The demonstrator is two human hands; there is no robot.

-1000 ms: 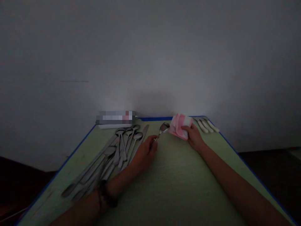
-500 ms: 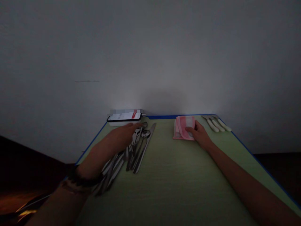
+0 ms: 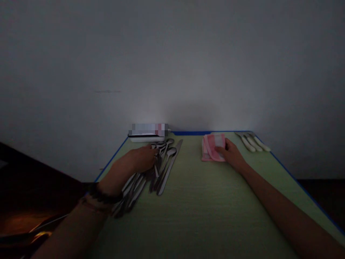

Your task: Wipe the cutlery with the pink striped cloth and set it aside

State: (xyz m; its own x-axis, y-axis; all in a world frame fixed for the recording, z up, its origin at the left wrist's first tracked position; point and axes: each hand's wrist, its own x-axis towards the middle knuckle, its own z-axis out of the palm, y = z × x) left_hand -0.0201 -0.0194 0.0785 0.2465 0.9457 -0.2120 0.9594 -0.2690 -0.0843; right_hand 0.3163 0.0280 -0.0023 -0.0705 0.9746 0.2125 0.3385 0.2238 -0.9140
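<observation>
Your right hand (image 3: 231, 154) pinches the pink cloth (image 3: 212, 148); your left hand (image 3: 141, 160) lies over the cutlery pile (image 3: 156, 169), its hold impossible to tell; three pale-handled pieces (image 3: 255, 142) lie apart, far right; most cutlery, seemingly, is left in the pile.

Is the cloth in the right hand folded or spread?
Folded. The pink-and-white cloth in the right hand forms a compact packet, with overlapping layers visible along its left side.

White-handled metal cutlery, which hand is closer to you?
Right. The right hand is just left of the white-handled metal cutlery; the left hand is farther left, at the silver metal spoons.
</observation>
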